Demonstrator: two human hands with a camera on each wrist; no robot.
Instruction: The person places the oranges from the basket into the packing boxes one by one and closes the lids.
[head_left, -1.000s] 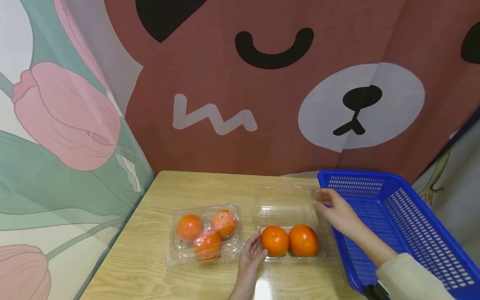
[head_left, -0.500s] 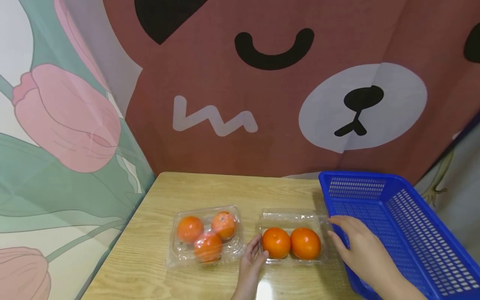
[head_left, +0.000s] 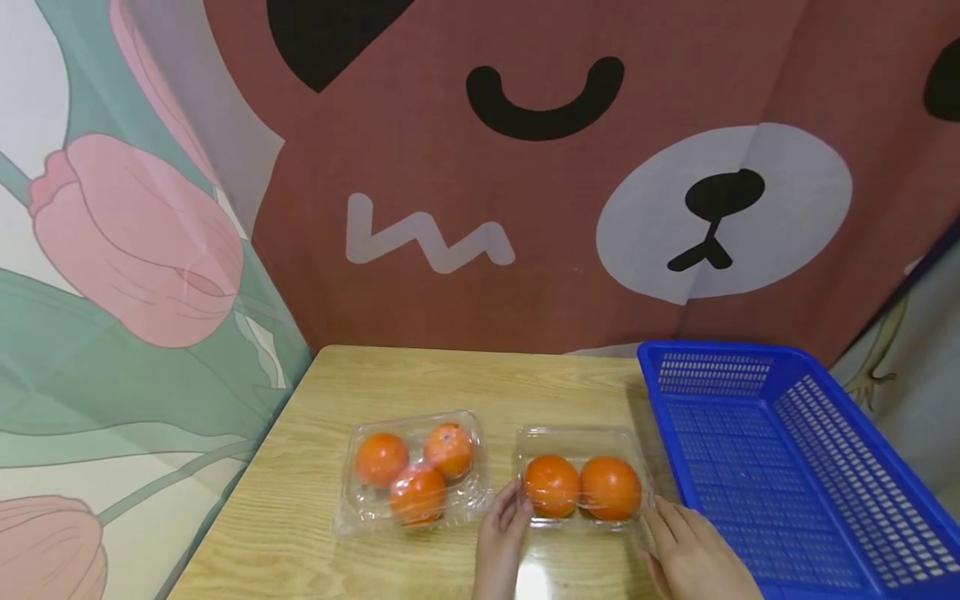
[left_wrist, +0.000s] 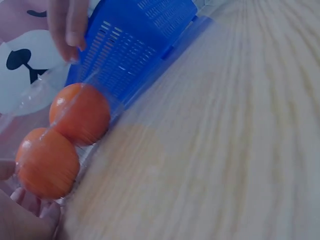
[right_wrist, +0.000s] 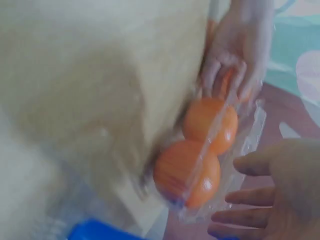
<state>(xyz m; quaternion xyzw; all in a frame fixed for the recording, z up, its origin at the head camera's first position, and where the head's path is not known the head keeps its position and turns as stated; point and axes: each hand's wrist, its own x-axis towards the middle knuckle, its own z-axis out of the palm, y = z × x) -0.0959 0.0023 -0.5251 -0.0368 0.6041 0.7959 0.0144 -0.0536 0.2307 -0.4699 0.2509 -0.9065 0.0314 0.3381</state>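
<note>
A clear plastic clamshell box (head_left: 577,440) with two round orange fruits (head_left: 611,487) in it stands on the table, its lid lowered over them. My left hand (head_left: 501,533) holds the box's left end, fingers bent against the side and thumb at the front corner. At the right front corner is my right hand (head_left: 696,554); in the right wrist view its fingers (right_wrist: 245,217) are extended beside the clear plastic. Whether the lid is latched cannot be seen. Left of this box sits a second clamshell box (head_left: 360,512), closed over three orange fruits (head_left: 417,493).
A blue plastic basket (head_left: 678,467) with slotted walls stands at the right, close to my right hand. Wood-grain table (head_left: 300,517) surrounds both boxes. A printed cloth (head_left: 420,308) hangs behind the table's far edge.
The raised lid has come forward and down over the two fruits. My right hand has moved from the lid's back right to the box's front right corner. My left hand has stayed nearly still.
</note>
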